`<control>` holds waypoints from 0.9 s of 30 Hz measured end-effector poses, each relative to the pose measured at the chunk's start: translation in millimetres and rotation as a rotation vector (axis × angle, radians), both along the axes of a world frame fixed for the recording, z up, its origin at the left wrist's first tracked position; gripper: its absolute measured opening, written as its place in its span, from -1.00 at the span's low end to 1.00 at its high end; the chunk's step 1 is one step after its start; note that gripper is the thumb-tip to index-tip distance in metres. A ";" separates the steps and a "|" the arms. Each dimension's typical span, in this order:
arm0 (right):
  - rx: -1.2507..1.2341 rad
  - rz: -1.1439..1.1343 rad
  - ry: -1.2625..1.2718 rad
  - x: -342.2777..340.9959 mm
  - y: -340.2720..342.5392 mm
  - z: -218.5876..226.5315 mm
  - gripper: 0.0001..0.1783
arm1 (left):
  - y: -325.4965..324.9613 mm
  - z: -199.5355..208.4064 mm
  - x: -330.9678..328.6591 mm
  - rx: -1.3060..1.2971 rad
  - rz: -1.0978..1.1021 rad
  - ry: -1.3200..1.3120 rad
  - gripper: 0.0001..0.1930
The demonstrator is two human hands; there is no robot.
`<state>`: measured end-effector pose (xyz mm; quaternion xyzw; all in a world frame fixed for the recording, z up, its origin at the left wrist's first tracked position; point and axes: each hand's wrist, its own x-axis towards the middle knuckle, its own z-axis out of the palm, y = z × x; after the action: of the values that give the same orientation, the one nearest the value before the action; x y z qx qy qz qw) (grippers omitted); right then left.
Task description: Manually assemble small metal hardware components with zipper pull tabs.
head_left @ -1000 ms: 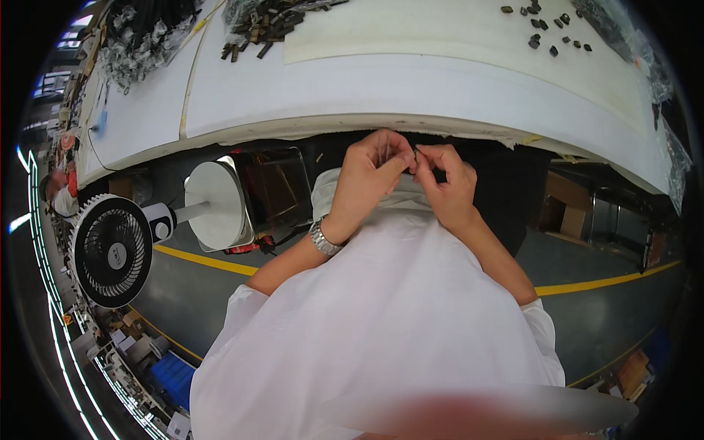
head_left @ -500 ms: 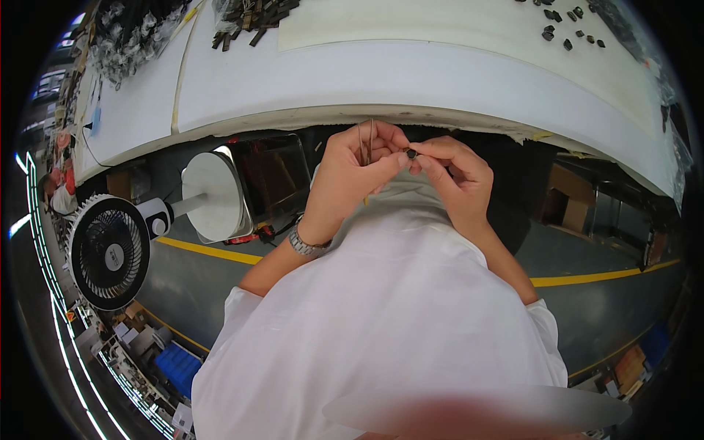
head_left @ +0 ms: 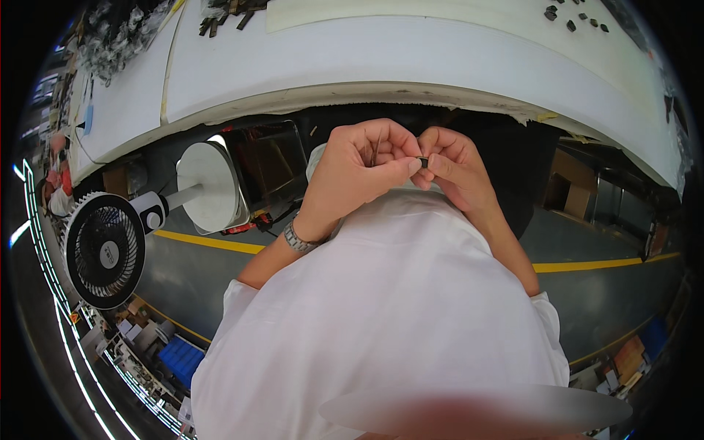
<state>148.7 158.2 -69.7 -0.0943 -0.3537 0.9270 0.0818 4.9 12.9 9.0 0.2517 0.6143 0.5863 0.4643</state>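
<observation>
In front of my body, just below the table edge, my two hands meet at the fingertips. A small dark piece with a brassy edge [head_left: 423, 161] is pinched between them, too small to name more exactly. My left hand [head_left: 352, 165], a metal watch on its wrist, is closed, with thumb and forefinger at the piece. Thin metal tweezers [head_left: 375, 153] are tucked in its curled fingers, mostly hidden. My right hand [head_left: 462, 169] is closed too, its thumb and fingertips on the same piece.
The white table [head_left: 352, 59] carries dark flat strips [head_left: 246, 16], small dark pieces [head_left: 570, 26] and clear plastic bags [head_left: 110, 51]. At left stand a fan [head_left: 108, 253] and a round white disc [head_left: 209, 185]. An open cardboard box [head_left: 568, 183] sits under the table at right.
The small piece has turned and shifted slightly right and down between my fingertips. My right fingers have curled in more. The tweezers now show less, and the table sits higher in view.
</observation>
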 end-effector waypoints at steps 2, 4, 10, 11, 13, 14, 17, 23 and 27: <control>-0.215 0.138 0.086 0.0 0.1 -5.5 -0.83 | -0.2 0.0 -8.3 -0.070 -0.074 -0.325 -0.90; -0.180 0.128 0.074 -0.7 0.0 -5.0 -0.83 | -2.9 -12.3 -14.4 -0.040 -0.093 -0.408 -0.89; 0.005 -0.020 -0.041 2.2 -6.3 15.4 -0.86 | 0.3 -13.9 -11.3 -0.026 -0.050 -0.426 -0.85; 0.100 -0.080 -0.092 3.3 -7.3 19.3 -0.87 | 2.1 -11.0 -10.9 -0.024 -0.025 -0.375 -0.85; 0.121 -0.095 -0.105 6.1 -5.9 22.0 -0.86 | 2.4 -6.2 -15.2 -0.052 -0.072 -0.378 -0.83; 0.142 -0.110 -0.117 7.2 -4.9 22.4 -0.85 | 3.0 -4.2 -16.8 -0.079 -0.119 -0.381 -0.81; 0.136 -0.157 -0.138 10.8 -6.3 19.3 -0.85 | 5.3 0.2 -6.0 -0.074 -0.049 -0.119 -0.75; 0.115 -0.268 -0.148 15.7 -5.9 21.3 -0.86 | -8.4 11.5 -7.6 -0.083 -0.179 0.578 -0.62; 0.188 -0.290 -0.173 16.2 -8.9 27.5 -0.86 | -14.1 23.3 0.4 -0.122 -0.236 0.606 -0.62</control>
<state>164.9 149.3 -42.2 -0.2156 -0.4272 0.8568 0.1920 5.3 -1.2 32.3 0.4556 0.7250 0.3892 0.3394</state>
